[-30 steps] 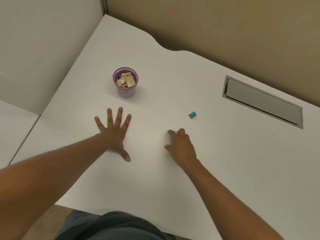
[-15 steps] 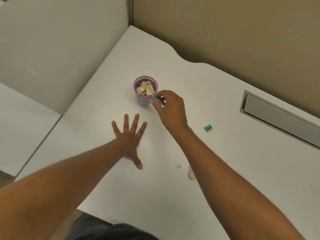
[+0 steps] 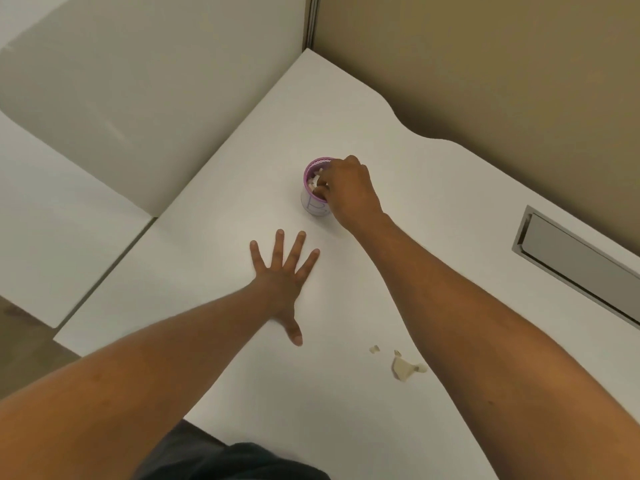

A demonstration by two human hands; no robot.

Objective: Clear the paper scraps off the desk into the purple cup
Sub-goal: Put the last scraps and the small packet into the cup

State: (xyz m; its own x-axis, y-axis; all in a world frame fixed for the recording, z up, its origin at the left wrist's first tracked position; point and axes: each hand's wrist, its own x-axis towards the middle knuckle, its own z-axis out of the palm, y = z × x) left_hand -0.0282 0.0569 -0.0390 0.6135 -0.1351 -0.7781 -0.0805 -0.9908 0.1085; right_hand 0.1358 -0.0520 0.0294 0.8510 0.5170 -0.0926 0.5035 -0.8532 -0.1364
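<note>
Right hand over purple cup, fingertips dipped into mouth among scraps; whether grip holds anything, cannot tell. Left hand flat on white surface, fingers spread, holding nothing. Remaining paper scraps lie near front edge, just beside right forearm, well back from cup. Right hand likely nearer for next pick.

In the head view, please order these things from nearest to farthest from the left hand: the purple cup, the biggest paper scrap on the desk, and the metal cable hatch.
From the left hand, flat on the desk:
1. Purple cup, just ahead of the fingers, under the right hand.
2. Biggest paper scrap, toward the person and to the right, beside the right forearm.
3. Metal cable hatch, far right, recessed in the desk.
</note>
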